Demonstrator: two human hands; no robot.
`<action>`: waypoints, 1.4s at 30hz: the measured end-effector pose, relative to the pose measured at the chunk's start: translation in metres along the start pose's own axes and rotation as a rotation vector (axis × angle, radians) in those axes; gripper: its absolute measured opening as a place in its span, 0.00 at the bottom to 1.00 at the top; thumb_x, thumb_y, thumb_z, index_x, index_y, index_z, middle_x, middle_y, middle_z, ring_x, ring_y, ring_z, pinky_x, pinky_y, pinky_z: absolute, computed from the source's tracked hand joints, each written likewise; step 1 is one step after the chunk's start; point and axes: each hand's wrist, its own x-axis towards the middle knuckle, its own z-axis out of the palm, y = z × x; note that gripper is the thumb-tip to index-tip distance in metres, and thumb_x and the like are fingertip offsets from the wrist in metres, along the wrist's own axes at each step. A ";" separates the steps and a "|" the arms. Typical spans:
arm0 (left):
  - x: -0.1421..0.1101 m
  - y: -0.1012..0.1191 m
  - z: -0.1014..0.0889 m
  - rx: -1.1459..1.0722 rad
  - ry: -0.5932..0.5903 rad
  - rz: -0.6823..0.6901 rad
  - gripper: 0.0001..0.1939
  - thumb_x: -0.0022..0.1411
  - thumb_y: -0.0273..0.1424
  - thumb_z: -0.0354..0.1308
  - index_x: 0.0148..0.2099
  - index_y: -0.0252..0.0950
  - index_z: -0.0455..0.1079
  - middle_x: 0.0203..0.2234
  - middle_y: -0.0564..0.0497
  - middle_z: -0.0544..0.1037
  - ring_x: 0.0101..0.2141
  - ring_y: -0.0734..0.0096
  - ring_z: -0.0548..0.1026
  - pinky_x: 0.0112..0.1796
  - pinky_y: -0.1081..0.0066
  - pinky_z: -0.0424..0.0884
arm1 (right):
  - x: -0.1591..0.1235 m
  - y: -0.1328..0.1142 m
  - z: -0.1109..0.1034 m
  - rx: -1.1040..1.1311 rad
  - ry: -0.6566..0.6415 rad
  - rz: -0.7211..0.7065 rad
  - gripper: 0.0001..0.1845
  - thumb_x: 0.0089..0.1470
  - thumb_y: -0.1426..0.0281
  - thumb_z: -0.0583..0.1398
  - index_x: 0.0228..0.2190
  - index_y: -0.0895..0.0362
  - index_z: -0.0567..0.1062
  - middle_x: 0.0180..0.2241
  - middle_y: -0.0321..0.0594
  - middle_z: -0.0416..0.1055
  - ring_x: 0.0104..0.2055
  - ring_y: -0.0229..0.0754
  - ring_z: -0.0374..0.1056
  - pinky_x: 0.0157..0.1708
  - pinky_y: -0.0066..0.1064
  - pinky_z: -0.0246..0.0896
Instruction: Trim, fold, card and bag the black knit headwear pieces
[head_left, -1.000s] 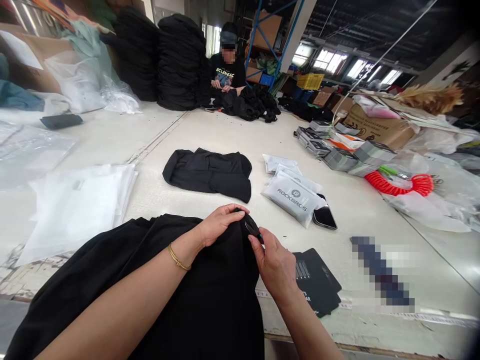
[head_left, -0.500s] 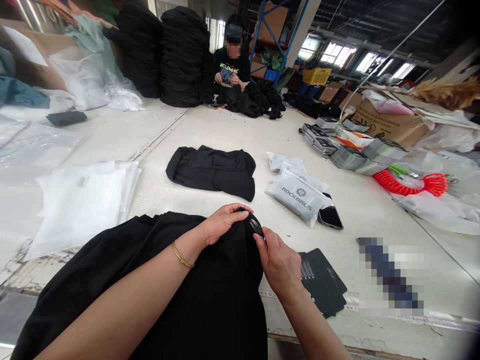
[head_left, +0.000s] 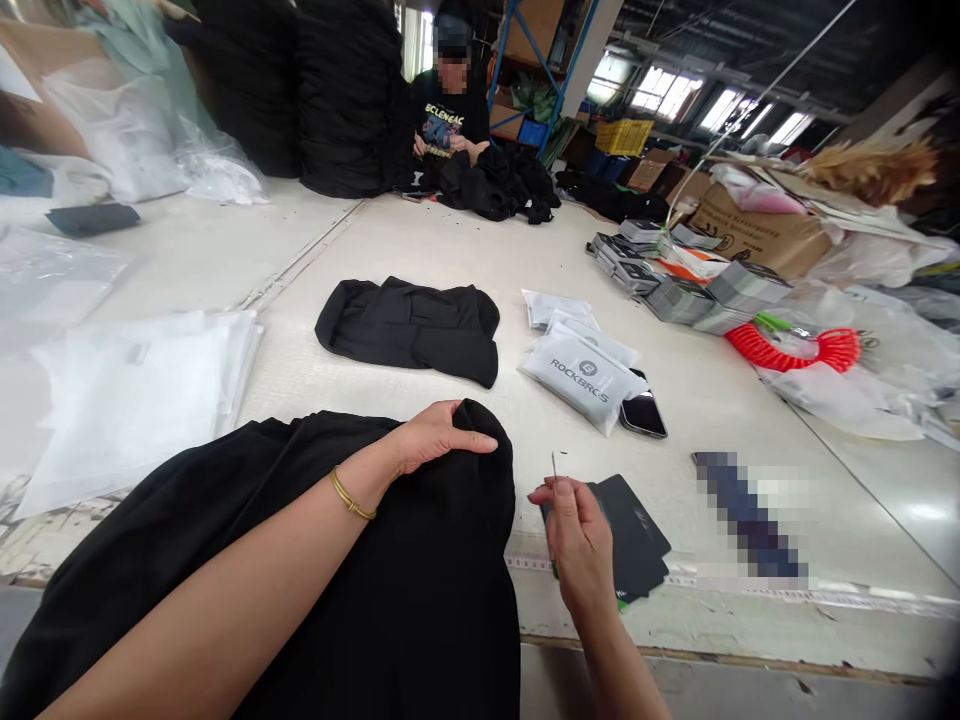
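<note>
Overall, a long white worktop (head_left: 360, 240) fills the view, and behind it stand two tall stacks of black clothes (head_left: 345, 100). At the far end, a co-worker (head_left: 450, 90) sits with both hands near a loose pile of black cloth (head_left: 495, 185). On the right side there is a cardboard box (head_left: 757, 235), and on the left side lie clear plastic bags (head_left: 135, 400).

Closer to the person, a big black garment (head_left: 375, 560) lies across the near edge of the worktop, under the left forearm, and one part of it is raised in a soft fold. A second black garment (head_left: 409, 330), folded, lies further ahead on the worktop. To the right of it are grey packs (head_left: 679, 300), a red coiled hose (head_left: 795, 350), a printed ROCKBROS bag (head_left: 574, 375) and a phone (head_left: 643, 415), which touches the corner of this bag.

The left hand (head_left: 442, 437) lies on the raised fold of the big garment, with its fingers straight and close together, not spread. The right hand (head_left: 577, 530) is apart from the cloth, above black cards (head_left: 637, 530), and it pinches a thin metal pin (head_left: 553, 465) between thumb and finger, with the tip pointing up.
</note>
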 end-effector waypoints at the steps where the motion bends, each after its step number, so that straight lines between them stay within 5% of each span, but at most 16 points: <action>1: -0.001 0.000 0.001 0.035 -0.016 -0.005 0.15 0.40 0.27 0.70 0.33 0.33 0.71 0.28 0.50 0.76 0.31 0.68 0.74 0.37 0.67 0.68 | -0.003 0.001 0.002 0.052 -0.019 0.027 0.18 0.53 0.54 0.55 0.32 0.56 0.73 0.30 0.41 0.75 0.32 0.44 0.70 0.32 0.34 0.64; 6: -0.002 -0.004 0.001 -0.023 0.026 -0.076 0.11 0.43 0.29 0.68 0.29 0.33 0.70 0.24 0.52 0.76 0.28 0.70 0.73 0.33 0.70 0.68 | -0.009 0.000 0.022 0.198 -0.100 0.089 0.18 0.40 0.60 0.66 0.32 0.56 0.71 0.31 0.39 0.73 0.36 0.43 0.69 0.39 0.35 0.64; 12: -0.001 -0.005 -0.005 -0.228 0.022 -0.198 0.14 0.48 0.35 0.66 0.35 0.32 0.72 0.29 0.45 0.78 0.30 0.62 0.76 0.36 0.64 0.71 | -0.010 -0.004 0.027 0.182 -0.113 0.052 0.16 0.45 0.61 0.63 0.35 0.56 0.70 0.31 0.39 0.72 0.36 0.42 0.69 0.38 0.34 0.65; 15: -0.001 -0.004 -0.007 -0.316 0.040 -0.298 0.15 0.51 0.37 0.64 0.34 0.29 0.73 0.30 0.41 0.79 0.32 0.58 0.77 0.39 0.61 0.72 | -0.015 -0.009 0.018 -0.019 -0.066 -0.072 0.17 0.51 0.59 0.59 0.39 0.56 0.70 0.32 0.42 0.74 0.36 0.44 0.71 0.34 0.34 0.66; 19: -0.001 -0.004 -0.007 -0.427 -0.075 -0.298 0.16 0.57 0.38 0.58 0.39 0.29 0.73 0.31 0.40 0.79 0.34 0.58 0.77 0.42 0.62 0.70 | -0.025 -0.019 0.008 -0.290 0.030 -0.336 0.17 0.57 0.60 0.53 0.43 0.57 0.70 0.35 0.44 0.76 0.34 0.44 0.73 0.30 0.31 0.67; 26: -0.002 -0.003 -0.006 -0.462 -0.153 -0.267 0.16 0.60 0.37 0.53 0.42 0.29 0.72 0.34 0.40 0.79 0.36 0.59 0.76 0.43 0.62 0.69 | -0.024 -0.022 0.021 -0.561 0.085 -0.689 0.17 0.61 0.63 0.50 0.41 0.62 0.70 0.31 0.45 0.76 0.27 0.44 0.74 0.21 0.29 0.62; 37: -0.002 -0.004 -0.006 -0.499 -0.162 -0.287 0.14 0.60 0.37 0.54 0.40 0.30 0.72 0.33 0.42 0.78 0.34 0.61 0.76 0.43 0.63 0.68 | -0.021 -0.009 0.023 -0.517 0.090 -0.646 0.14 0.61 0.64 0.50 0.39 0.59 0.71 0.30 0.44 0.77 0.26 0.42 0.73 0.24 0.28 0.62; 42: -0.001 -0.004 -0.007 -0.507 -0.147 -0.280 0.14 0.59 0.36 0.55 0.40 0.31 0.73 0.32 0.44 0.78 0.33 0.63 0.76 0.42 0.64 0.69 | -0.018 -0.017 0.019 -0.198 0.122 -0.368 0.13 0.59 0.63 0.52 0.36 0.57 0.71 0.26 0.38 0.74 0.24 0.39 0.70 0.24 0.27 0.64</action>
